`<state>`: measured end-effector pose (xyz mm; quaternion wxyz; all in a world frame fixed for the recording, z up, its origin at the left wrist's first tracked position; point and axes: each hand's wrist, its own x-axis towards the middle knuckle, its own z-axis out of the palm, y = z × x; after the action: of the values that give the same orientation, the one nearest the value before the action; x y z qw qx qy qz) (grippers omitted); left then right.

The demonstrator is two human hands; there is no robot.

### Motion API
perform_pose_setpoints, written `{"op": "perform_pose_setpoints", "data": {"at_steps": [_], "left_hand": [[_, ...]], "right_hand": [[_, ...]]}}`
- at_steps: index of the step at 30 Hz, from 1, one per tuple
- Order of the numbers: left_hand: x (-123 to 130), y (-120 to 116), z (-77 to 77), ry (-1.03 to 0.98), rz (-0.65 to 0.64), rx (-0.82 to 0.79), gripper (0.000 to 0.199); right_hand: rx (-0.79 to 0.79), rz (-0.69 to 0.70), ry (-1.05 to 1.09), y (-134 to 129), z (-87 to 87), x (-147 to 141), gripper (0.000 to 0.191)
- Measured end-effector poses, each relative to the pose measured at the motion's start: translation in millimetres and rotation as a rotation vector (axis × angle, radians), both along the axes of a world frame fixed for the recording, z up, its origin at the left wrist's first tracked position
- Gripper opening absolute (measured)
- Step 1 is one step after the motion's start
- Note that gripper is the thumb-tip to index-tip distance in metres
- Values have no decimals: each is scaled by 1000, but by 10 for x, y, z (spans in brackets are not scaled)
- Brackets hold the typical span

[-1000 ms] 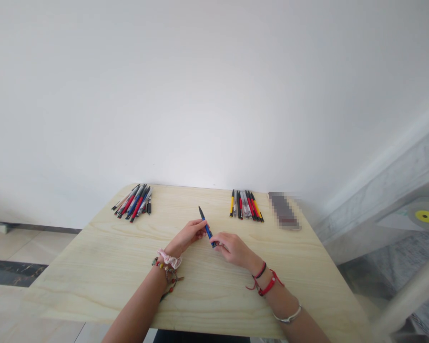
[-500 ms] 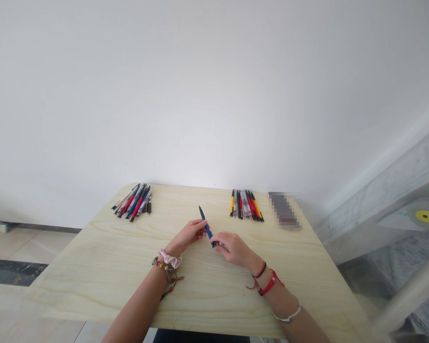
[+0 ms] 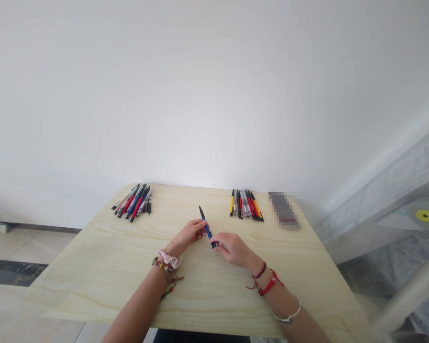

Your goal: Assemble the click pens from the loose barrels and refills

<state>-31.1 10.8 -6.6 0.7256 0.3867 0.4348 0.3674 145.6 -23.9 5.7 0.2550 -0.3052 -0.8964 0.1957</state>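
Note:
A blue pen with black ends [image 3: 207,227] is held just above the middle of the wooden table [image 3: 103,267], its tip pointing away and to the left. My left hand [image 3: 188,235] pinches its middle. My right hand [image 3: 231,248] grips its near end. Both wrists wear bracelets.
A pile of several red, blue and black pens [image 3: 134,201] lies at the table's far left. A row of several yellow, black and red pens [image 3: 246,205] lies at the far right, beside a blurred flat dark object [image 3: 284,210]. A white wall stands behind the table.

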Motion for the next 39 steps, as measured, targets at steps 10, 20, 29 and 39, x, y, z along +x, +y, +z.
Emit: {"op": "perform_pose_setpoints", "data": {"at_steps": [10,20,29,39], "left_hand": [[-7,-7,20,33,-19,5,34],[-5,-9,24,32,-14,-7,34],[12,-9,30,32,9,-18,32],[15,-9,36,36,1,-11,32]], "right_hand": [[22,-35,28,-17,-12,-25,16],[19,-26,25,-14,-11,-25,16],[11,-28,16,-13,-12,-17,16],[17,-18,7,-11,-1,-16,16]]}}
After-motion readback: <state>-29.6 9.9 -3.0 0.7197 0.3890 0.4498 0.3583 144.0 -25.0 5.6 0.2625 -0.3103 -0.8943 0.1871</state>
